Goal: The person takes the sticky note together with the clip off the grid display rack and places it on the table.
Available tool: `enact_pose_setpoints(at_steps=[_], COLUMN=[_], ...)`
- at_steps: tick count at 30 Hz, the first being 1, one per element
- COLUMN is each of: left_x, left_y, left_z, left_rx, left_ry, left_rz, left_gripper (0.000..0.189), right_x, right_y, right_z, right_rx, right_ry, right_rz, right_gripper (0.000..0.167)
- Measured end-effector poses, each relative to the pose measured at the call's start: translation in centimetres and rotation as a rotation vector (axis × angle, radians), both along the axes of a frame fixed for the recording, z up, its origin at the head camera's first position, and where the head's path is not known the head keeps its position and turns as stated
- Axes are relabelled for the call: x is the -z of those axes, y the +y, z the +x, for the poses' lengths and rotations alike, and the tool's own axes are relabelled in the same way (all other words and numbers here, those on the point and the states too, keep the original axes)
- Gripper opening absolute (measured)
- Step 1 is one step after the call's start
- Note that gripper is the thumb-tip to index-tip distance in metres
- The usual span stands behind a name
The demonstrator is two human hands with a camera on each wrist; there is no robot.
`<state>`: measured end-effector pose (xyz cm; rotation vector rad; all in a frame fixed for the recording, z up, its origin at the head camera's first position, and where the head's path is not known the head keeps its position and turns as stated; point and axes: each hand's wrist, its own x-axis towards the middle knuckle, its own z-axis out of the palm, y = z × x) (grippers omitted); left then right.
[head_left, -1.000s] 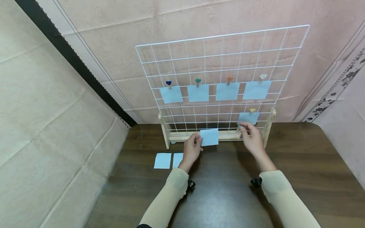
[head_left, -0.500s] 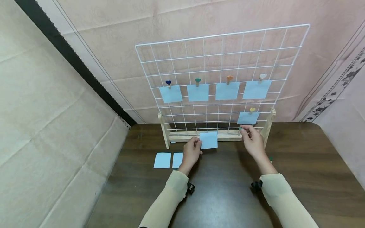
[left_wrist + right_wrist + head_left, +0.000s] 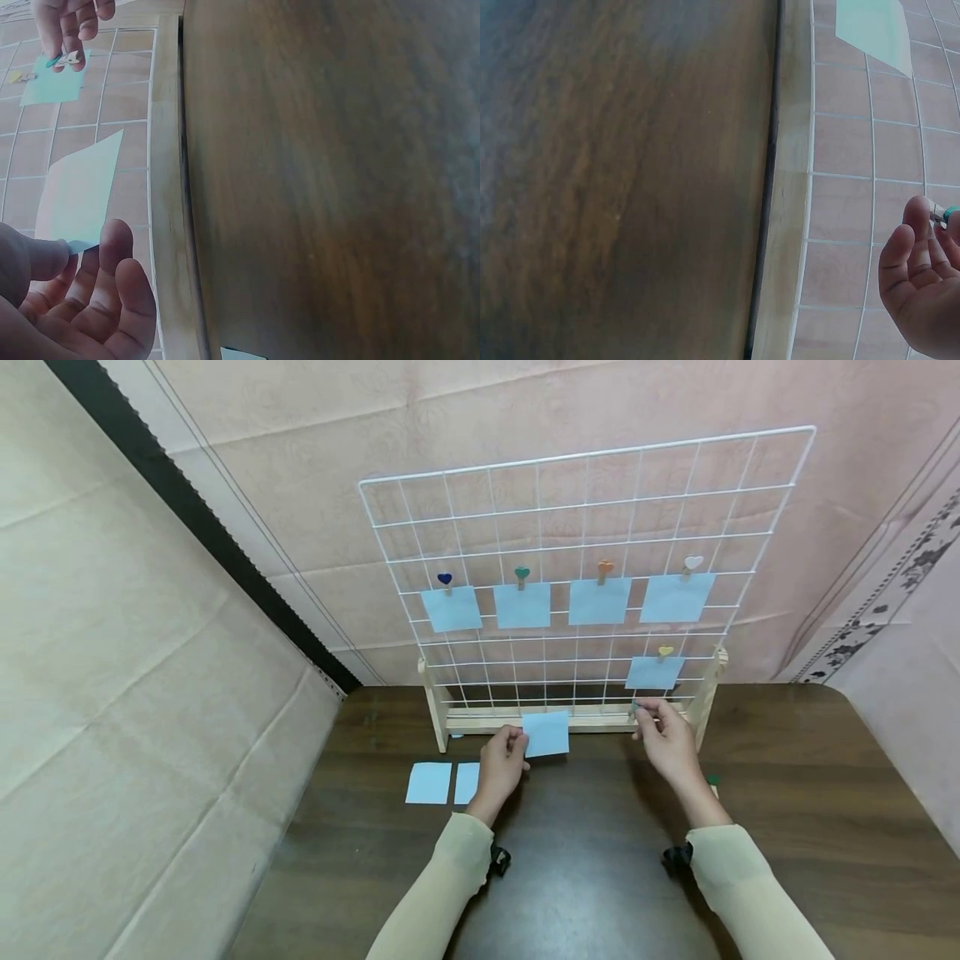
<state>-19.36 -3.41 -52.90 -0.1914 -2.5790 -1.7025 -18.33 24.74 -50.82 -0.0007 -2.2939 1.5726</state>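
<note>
As only its left edge is pinched by the left hand (image 3: 501, 767), the blue card (image 3: 547, 733) is left mostly uncovered, held before the wooden base (image 3: 480, 724). A teal-topped clip (image 3: 634, 707) is pinched by the right hand (image 3: 666, 745), apparently so that it can be squeezed. Above, five hung cards (image 3: 522, 607) are clipped to the wire grid (image 3: 587, 453), its lower right being taken. Two loose cards (image 3: 429, 783) are laid on the table (image 3: 585, 877), one partly hidden by the left hand.

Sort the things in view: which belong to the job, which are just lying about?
Likely in the job:
card in left hand
clip in right hand
wire grid
stand
hung cards
heart clips
loose cards
green-topped piece

Likely background:
cloth backdrop
dark strip
black wrist gear
tabletop
</note>
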Motion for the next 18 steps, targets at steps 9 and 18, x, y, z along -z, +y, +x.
enact_pose_setpoints(at_steps=[9, 18], left_x=[-0.08, -0.17], left_y=[0.01, -0.20], left_z=[0.66, 0.45], left_rx=[0.000, -0.019], left_ry=[0.000, 0.004], left_rz=[-0.005, -0.023], left_gripper=[0.017, 0.017], right_x=[0.64, 0.95], right_y=[0.81, 0.83], right_z=[0.74, 0.96], right_rx=[0.014, 0.003], right_ry=[-0.035, -0.023], right_rz=[0.009, -0.033], right_gripper=[0.030, 0.028])
